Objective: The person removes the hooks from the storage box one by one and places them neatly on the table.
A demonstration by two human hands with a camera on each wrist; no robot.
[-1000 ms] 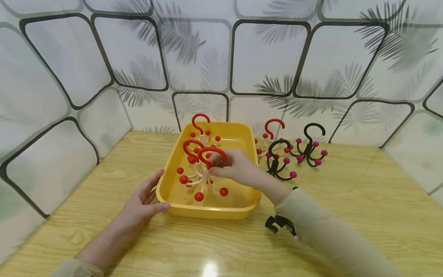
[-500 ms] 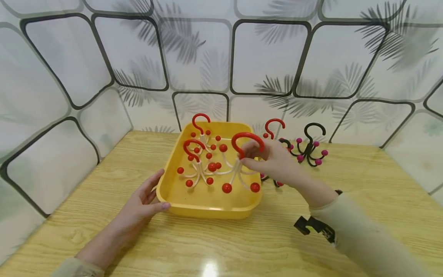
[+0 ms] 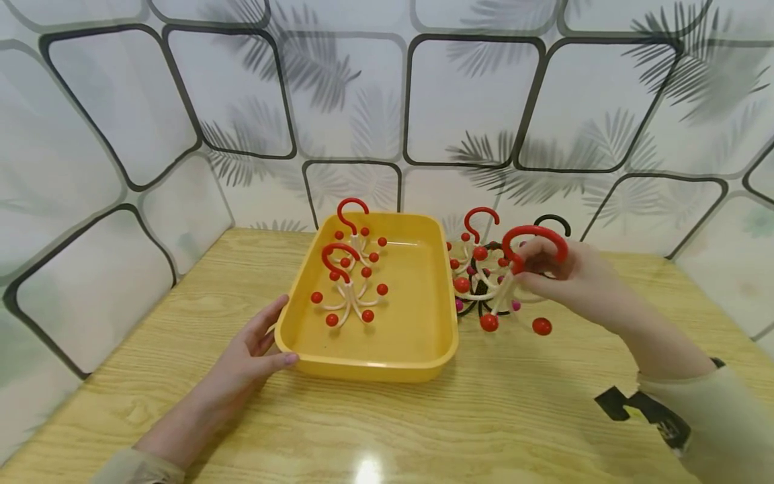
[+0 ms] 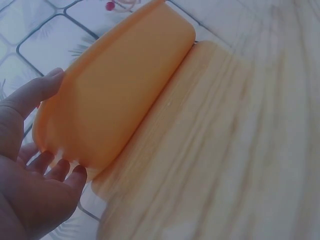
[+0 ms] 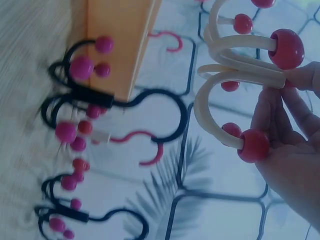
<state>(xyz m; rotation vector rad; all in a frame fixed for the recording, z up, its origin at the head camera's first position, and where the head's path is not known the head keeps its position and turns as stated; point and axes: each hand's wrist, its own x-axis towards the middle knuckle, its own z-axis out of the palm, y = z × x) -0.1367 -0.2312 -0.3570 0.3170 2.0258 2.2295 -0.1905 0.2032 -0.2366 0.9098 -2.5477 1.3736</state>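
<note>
My right hand [image 3: 583, 286] pinches a white multi-arm hanger hook [image 5: 240, 77] with a red hook top and red ball tips, at the stem just below the red part. It hangs in the air right of the yellow tray [image 3: 417, 302]. At the tray's near-left corner my left hand [image 3: 246, 359] holds the rim and wall between thumb and curled fingers. Two similar red-and-white hanger hooks stand inside the tray on its left side, one nearer [image 3: 348, 284] and one farther back [image 3: 354, 236].
Beyond the tray's right wall stand another red-topped hanger hook [image 3: 481, 212] and two black ones with magenta balls, one black hanger hook [image 5: 97, 97] nearer than the other black hanger hook [image 5: 75, 215]. The held piece partly hides them. Patterned walls close the wooden table [image 3: 375, 423] behind and left.
My right hand has carried the red-topped hanger hook rightward, out from over the tray and past its right wall. My left hand stays at the tray's corner.
</note>
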